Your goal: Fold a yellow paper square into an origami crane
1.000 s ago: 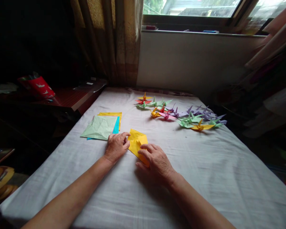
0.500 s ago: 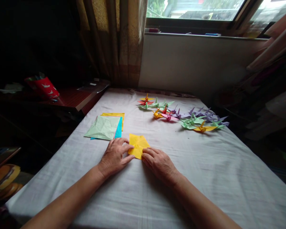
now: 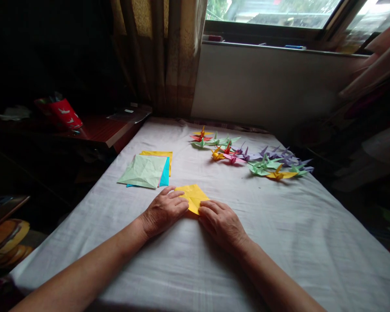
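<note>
Grasping with the fingers of the left hand [image 3: 165,210] the left edge of the yellow paper [image 3: 195,197], lying between both hands on the white cloth [image 3: 182,264], long axis unclear, and with the equally close right hand [image 3: 223,223] its near right edge.

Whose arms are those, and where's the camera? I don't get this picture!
There's no robot: these are a person's bare hands. The camera is worn on that person's head, looking forward and down. The left hand and right hand have fingers on a small folded yellow paper sheet, one at each side. Underneath is a white cloth covering the table. Beyond the left hand lies a stack of colored paper sheets, pale green on top. Farther right sit colorful folded paper birds.
</note>
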